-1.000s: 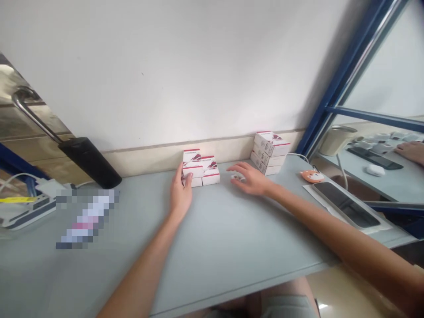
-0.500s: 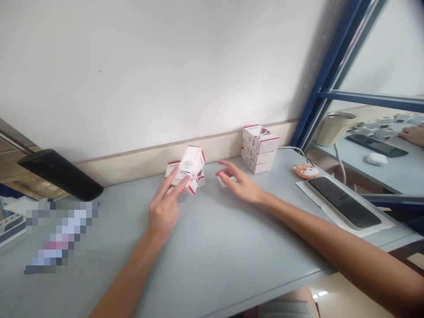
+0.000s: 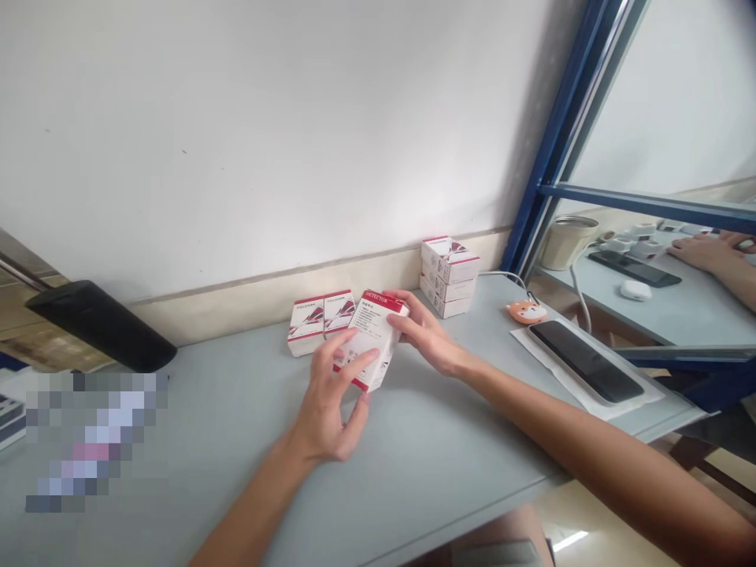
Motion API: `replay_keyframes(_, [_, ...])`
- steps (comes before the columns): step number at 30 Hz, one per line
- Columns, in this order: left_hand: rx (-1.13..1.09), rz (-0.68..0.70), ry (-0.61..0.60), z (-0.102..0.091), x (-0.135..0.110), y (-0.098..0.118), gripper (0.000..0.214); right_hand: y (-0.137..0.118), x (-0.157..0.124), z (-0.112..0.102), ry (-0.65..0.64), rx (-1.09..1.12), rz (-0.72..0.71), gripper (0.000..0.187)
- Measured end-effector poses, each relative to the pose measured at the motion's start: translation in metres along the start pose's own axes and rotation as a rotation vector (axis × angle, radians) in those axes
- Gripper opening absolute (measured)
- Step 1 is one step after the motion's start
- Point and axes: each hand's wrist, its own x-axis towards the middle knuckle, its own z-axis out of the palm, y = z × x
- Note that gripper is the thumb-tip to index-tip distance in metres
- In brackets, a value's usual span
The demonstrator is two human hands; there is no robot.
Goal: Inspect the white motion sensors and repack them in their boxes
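A white box with red edges, printed "DETECTOR" (image 3: 372,339), is raised just above the pale grey desk (image 3: 413,441) and tilted. My left hand (image 3: 334,394) grips its lower part from the near side, and my right hand (image 3: 425,335) holds its far right side. Behind it, two similar boxes (image 3: 305,325) (image 3: 339,312) stand side by side against the wall. A stack of three such boxes (image 3: 447,276) sits to the right of my right hand. Part of the desk under my right hand is hidden.
A black phone (image 3: 586,361) lies on a white sheet at the right, beside an orange fox-shaped object (image 3: 525,312). A black handle (image 3: 100,325) and a pixelated patch (image 3: 88,441) are at the left. A co-worker's hand (image 3: 709,252) rests on a neighbouring desk beyond a blue frame (image 3: 531,205).
The box has risen from the group by the wall. My left hand held it alone before, and now my right hand has closed on it too. The view has shifted slightly.
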Motion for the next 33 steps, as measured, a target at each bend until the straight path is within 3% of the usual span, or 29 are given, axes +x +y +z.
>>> replay_keyframes(2, [-0.028,-0.03,-0.012,0.0,0.001,0.005,0.057,-0.004,-0.004,0.005,0.009,-0.043,-0.049,0.042])
replay_keyframes(5, [0.007,-0.064,0.081,0.005,0.003,0.011,0.056,-0.009,-0.014,0.014,-0.003,-0.185,-0.137,0.03])
replay_keyframes(8, [-0.069,-0.172,0.153,0.01,0.002,0.014,0.067,-0.008,-0.024,0.021,-0.118,-0.333,-0.232,0.026])
replay_keyframes(12, [-0.394,-0.252,0.01,0.012,-0.001,0.02,0.079,-0.002,-0.029,0.023,-0.227,-0.243,-0.155,0.028])
replay_keyframes(16, [-0.4,-0.273,0.031,0.014,-0.001,0.026,0.09,-0.01,-0.026,0.02,-0.136,-0.136,-0.003,0.04])
replay_keyframes(19, [-0.403,-0.259,0.009,0.013,-0.001,0.026,0.099,-0.021,-0.022,0.018,-0.057,-0.181,-0.008,0.045])
replay_keyframes(23, [-0.344,-0.106,0.002,0.008,-0.002,0.021,0.07,-0.019,-0.008,0.006,0.197,-0.47,-0.039,0.045])
replay_keyframes(25, [-0.295,-0.045,0.032,0.006,-0.001,0.017,0.055,-0.009,0.001,-0.008,0.236,-0.6,-0.052,0.043])
replay_keyframes(29, [-0.143,0.054,0.135,0.005,0.0,0.011,0.045,0.018,0.012,-0.036,0.038,-1.033,-0.165,0.041])
replay_keyframes(33, [-0.082,-0.036,0.17,0.004,0.001,0.004,0.046,0.036,0.014,-0.045,-0.13,-1.263,-0.176,0.054])
